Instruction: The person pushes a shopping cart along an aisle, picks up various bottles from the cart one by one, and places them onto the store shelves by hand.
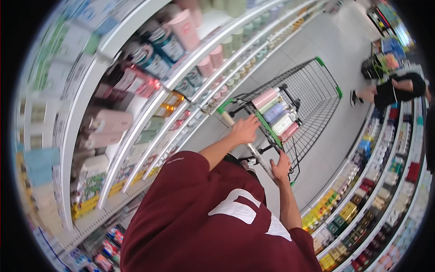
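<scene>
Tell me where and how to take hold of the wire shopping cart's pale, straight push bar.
Grip the bar near both ends, from the wearer's side, palms over the top. It is slim and straight and runs across the near end of the cart, so a wide hold should steer it evenly.

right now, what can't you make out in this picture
All in the head view:
Wording on the bottles in the cart: too small.
Wording on the pink container, upper-left shelf: blurred.
Right palm, so its grip: hidden by the back of the right hand.
Wearer's legs: mostly hidden by the maroon shirt.
Other person: head mostly lost at the dark right edge.
</scene>
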Tool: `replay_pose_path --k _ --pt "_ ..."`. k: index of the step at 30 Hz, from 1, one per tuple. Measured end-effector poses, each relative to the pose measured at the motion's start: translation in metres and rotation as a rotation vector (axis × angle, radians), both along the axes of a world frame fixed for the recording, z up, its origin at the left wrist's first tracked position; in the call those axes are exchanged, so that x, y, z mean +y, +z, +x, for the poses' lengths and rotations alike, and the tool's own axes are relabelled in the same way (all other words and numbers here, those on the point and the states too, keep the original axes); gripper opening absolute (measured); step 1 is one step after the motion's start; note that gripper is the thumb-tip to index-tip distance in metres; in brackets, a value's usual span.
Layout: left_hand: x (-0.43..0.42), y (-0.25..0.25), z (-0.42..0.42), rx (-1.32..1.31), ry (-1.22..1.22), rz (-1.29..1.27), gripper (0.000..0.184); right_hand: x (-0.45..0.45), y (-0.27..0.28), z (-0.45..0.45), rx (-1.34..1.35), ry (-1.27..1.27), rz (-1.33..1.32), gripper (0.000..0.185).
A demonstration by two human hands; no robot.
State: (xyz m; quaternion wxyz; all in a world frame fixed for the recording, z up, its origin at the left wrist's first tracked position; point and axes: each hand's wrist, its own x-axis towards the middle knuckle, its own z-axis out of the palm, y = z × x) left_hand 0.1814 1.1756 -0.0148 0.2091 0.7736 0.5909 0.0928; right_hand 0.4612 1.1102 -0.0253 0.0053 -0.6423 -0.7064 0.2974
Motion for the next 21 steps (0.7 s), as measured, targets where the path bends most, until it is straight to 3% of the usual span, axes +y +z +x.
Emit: replay_pose_path --k 3,6,10,13,17,21 --pt "0.003 -0.006 0.011 -0.016 0.027 0.012 0.053 0.01 -0.007 0.007 -0.102 -0.044 -0.086 0.079" --pt "0.003 -0.004 0.018 -0.033 0.024 -0.031 0.054 -0.007 -0.018 0.006 -0.216 -0.058 0.124 0.081" --pt "-0.013 -0.017 0.025 -0.05 0.048 0.047 0.049 -0.025 -0.016 0.008 -0.161 -0.082 0.261 0.064" --pt "-0.034 -0.016 0.026 -0.052 0.067 0.068 0.05 -0.042 -0.016 0.013 -0.166 -0.044 0.286 0.064" --pt "-0.068 -0.014 0.027 -0.009 0.041 0.024 0.065 -0.071 -0.014 0.018 -0.133 0.023 0.342 0.065" --pt "-0.094 0.003 0.006 -0.018 -0.169 -0.167 0.072 -0.101 -0.008 0.022 -0.14 0.021 0.301 0.067"
